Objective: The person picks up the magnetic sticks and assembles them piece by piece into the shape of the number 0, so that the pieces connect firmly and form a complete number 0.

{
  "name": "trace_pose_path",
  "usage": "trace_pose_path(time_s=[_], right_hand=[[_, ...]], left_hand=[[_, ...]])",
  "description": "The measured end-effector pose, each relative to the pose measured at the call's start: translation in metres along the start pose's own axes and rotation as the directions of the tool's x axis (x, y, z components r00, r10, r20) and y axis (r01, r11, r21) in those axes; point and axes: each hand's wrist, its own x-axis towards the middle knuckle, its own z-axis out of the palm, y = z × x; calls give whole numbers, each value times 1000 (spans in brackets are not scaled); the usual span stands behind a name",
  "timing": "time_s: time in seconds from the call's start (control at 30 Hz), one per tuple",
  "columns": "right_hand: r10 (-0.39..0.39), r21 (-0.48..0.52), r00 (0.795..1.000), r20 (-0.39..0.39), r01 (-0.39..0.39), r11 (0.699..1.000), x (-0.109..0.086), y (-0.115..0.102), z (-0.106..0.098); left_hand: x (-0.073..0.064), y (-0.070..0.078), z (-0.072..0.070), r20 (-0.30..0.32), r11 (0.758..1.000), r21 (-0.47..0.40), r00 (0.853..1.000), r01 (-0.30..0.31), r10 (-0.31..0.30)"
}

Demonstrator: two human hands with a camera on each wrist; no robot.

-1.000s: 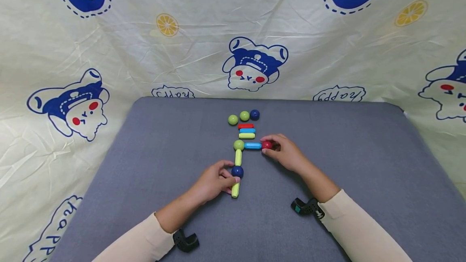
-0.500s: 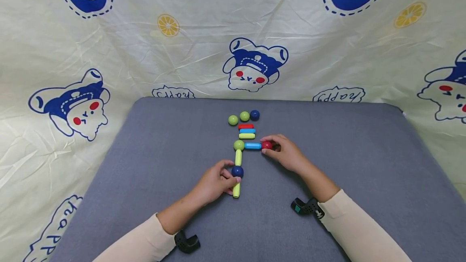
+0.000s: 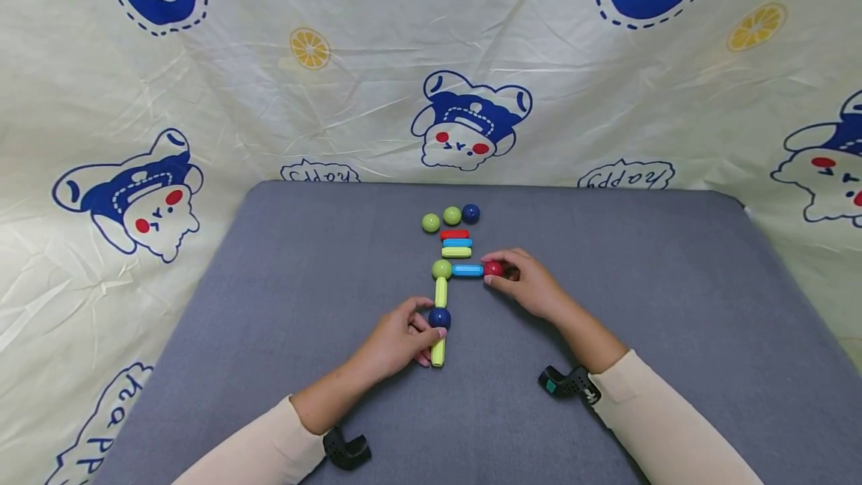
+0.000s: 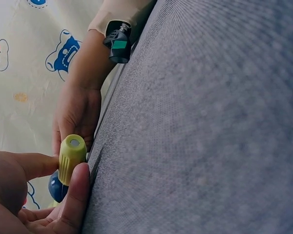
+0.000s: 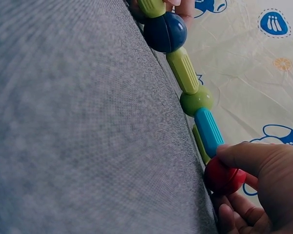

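My left hand point(image 3: 400, 337) pinches the near yellow-green rod point(image 4: 72, 158) beside the dark blue ball point(image 3: 440, 318); its thumb lies over the joint. From that ball another yellow-green rod point(image 5: 182, 70) runs away to a green ball point(image 3: 441, 269). A blue rod point(image 3: 468, 270) leads right from the green ball to a red ball point(image 5: 224, 175). My right hand point(image 3: 528, 281) grips the red ball between thumb and fingers. Together the joined pieces form an L-shaped chain on the cloth. In the left wrist view, the near rod's free end shows a round metal-looking disc.
Behind the chain lie a red rod point(image 3: 455, 234), a blue rod point(image 3: 458, 243) and a yellow-green rod point(image 3: 456, 252) in a stack of rows. Two green balls point(image 3: 431, 223) and a dark blue ball point(image 3: 471, 213) sit farther back on the grey table point(image 3: 323, 260). A printed curtain hangs behind.
The near yellow-green rod has swung slightly to the right, lining up straighter below the dark blue ball. My left fingers shift a little; the right hand stays on the red ball.
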Motion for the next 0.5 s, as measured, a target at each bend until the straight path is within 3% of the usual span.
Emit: trace_pose_path(time_s=[0.33,0.5], right_hand=[[0,-10,1000,-4,0,1000,-1,4,3],[4,-2,1000,-8,-4,1000,0,4,3]], left_hand=[[3,-5,-4,-10,1000,5,1000,2,-2],[8,-5,-14,-72,1000,-26,997,-17,15]])
